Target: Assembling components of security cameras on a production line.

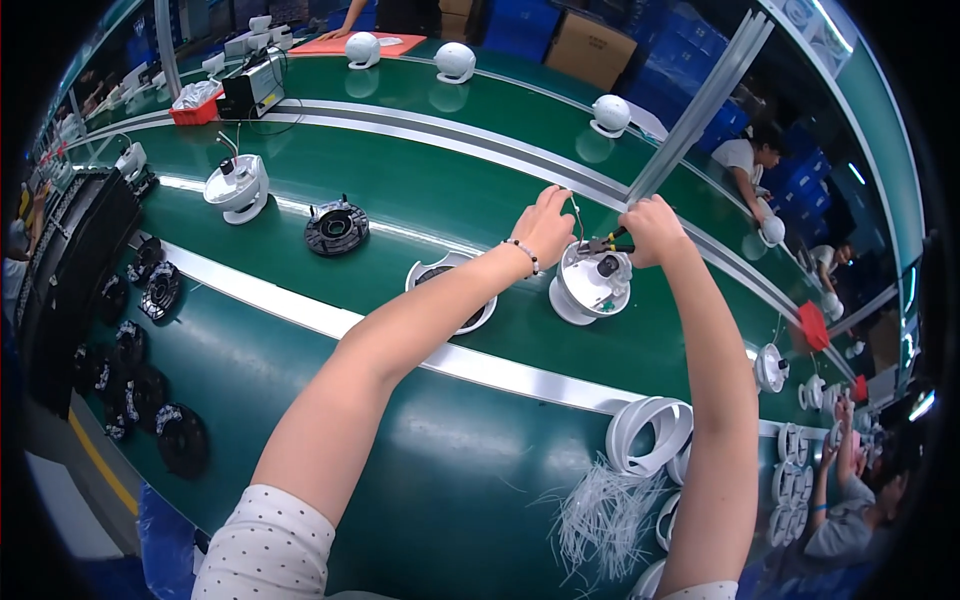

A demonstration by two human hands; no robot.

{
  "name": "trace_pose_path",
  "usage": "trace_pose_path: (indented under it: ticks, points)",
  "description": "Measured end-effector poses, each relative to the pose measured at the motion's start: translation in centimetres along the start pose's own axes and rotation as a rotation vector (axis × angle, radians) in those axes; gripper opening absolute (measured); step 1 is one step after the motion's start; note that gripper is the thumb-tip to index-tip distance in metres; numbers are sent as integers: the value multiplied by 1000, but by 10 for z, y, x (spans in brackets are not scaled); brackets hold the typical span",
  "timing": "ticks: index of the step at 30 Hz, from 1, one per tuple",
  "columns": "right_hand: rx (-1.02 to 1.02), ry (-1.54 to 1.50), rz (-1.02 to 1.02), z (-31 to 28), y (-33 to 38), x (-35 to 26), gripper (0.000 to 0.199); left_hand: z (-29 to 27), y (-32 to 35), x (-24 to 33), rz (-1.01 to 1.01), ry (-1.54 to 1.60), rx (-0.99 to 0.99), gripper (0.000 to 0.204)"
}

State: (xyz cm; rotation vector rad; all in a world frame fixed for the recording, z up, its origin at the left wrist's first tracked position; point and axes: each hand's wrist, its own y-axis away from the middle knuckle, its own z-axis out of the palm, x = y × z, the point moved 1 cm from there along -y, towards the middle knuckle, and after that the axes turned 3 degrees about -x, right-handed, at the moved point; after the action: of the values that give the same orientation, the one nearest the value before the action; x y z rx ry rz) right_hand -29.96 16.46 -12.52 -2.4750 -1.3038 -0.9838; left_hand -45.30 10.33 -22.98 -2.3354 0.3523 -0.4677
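Note:
A round white plastic housing stands on the green belt, its open top showing a small black part and a white board. Above its rim, my left hand pinches a thin white strand that rises from the housing; whether it is a wire or a cable tie I cannot make out. My right hand is closed round cutting pliers with black and yellow handles, their jaws beside the strand at the housing's far rim. Under my left forearm a white ring-shaped cover with a dark inside is partly hidden.
Left along the belt are a black round base and another white housing. Several black bases lie at the near left. White cable ties and white rings lie near my right forearm. A metal post rises beyond.

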Motion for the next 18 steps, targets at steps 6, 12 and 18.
trace_pose_path:
  ticks: [6, 12, 18]
  points:
    - [-3, 26, -11, 10, -3, -2, 21, 11, -6, 10, -1, 23, -37, 19]
    - [181, -98, 104, -2, 16, 18, 18, -13, -9, 9, 33, 222, 164, 14]
    - [617, -548, 599, -21, 80, 42, 23, -45, 59, 125, 347, 640, 124, 8]
